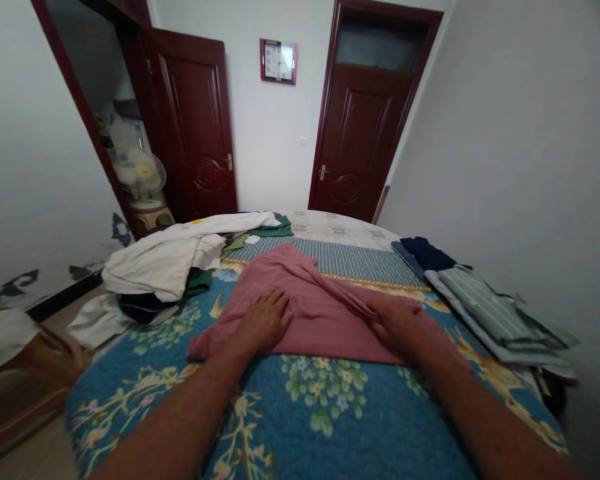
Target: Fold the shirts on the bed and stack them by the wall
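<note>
A pink shirt (315,333) lies spread across the bed in front of me, partly folded over, with a raised fold running from its top toward the right. My left hand (269,317) rests flat on the left half of the shirt, fingers stretched out. On the right side, my right hand (393,321) is closed on the shirt's folded edge, thumb and fingers pinching the cloth. The shirt's lower edge lies nearly straight along the blue floral bedspread (380,413).
A loose heap of clothes with a white garment (155,263) on top lies to the left. Folded clothes, including a green striped shirt (495,303), are stacked at the right edge. A wooden chair (50,363) stands left of the bed, and a fan (140,170) is behind the doorway.
</note>
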A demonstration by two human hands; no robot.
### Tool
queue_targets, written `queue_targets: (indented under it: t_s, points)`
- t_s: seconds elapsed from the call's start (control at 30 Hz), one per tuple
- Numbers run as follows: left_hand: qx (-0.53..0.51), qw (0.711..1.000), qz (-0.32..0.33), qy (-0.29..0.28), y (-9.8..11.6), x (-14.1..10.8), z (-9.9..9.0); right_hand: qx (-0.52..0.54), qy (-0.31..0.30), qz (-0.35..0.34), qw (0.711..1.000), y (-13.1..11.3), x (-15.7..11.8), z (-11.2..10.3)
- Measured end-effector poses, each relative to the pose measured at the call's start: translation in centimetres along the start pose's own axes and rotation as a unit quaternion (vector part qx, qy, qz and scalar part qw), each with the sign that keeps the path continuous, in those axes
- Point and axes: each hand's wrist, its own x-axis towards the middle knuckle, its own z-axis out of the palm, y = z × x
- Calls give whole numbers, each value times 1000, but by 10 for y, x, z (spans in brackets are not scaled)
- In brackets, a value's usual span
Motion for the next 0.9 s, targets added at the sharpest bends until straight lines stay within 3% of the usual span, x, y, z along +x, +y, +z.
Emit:
queue_targets:
  t_s: [0.27, 0.5, 0.7, 0.9]
  points:
    - [-10, 1000, 17, 10, -3, 0, -3, 33, -7, -94, 995, -16, -1, -5]
    - [-15, 999, 22, 19, -5, 0, -3, 40, -49, -160, 985, -31, -2, -19]
    - [-22, 999, 39, 30, -9, 3, 0, 6, -51, -126, 991, -10, -9, -33]
    - [-24, 999, 37, 32, -10, 5, 1, 97, 43, -112, 988, 17, -16, -27]
